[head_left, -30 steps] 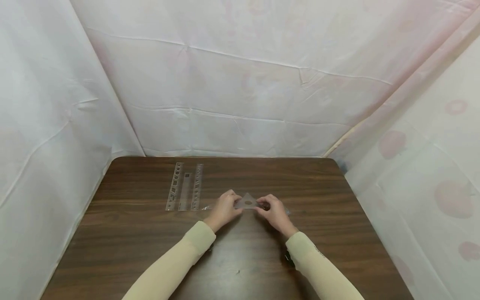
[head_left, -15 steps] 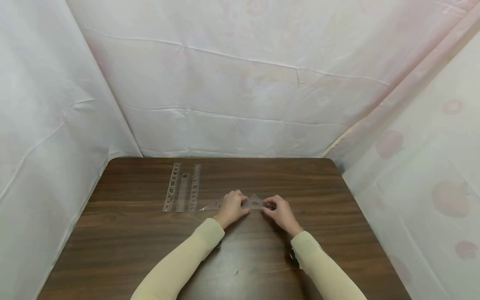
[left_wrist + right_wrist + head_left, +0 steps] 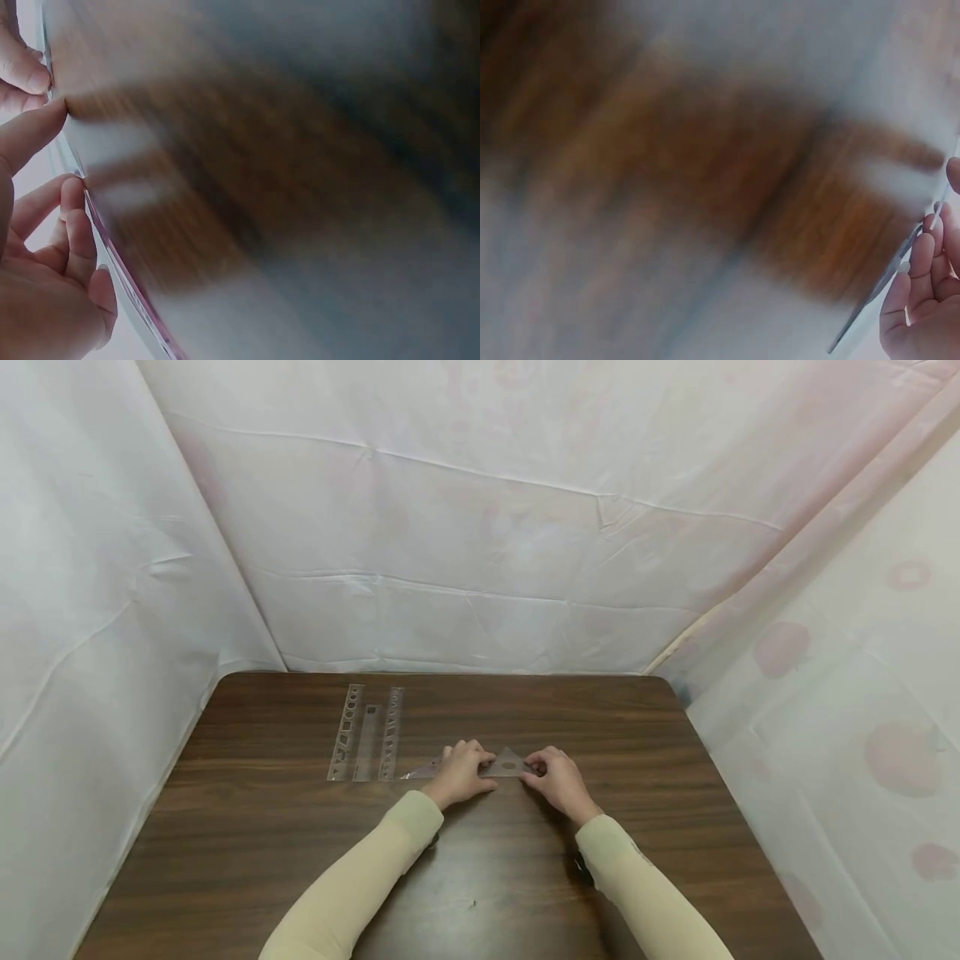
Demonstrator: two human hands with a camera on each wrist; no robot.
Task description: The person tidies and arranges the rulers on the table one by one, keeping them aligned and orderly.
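Both hands, left [image 3: 459, 772] and right [image 3: 556, 782], still pinch the clear triangle [image 3: 507, 763], barely shifted since before.

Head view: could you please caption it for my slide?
Both hands hold a clear triangle on a table beside rulers.

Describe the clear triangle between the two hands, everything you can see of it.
The clear triangle looks like thin see-through plastic, a set square with an oval hole near its middle. It sits low over the dark wood table, apex pointing away from the person; whether it lies flat cannot be told. The left hand holds its left end, the right hand its right end. The wrist views show only its thin edge by the fingers.
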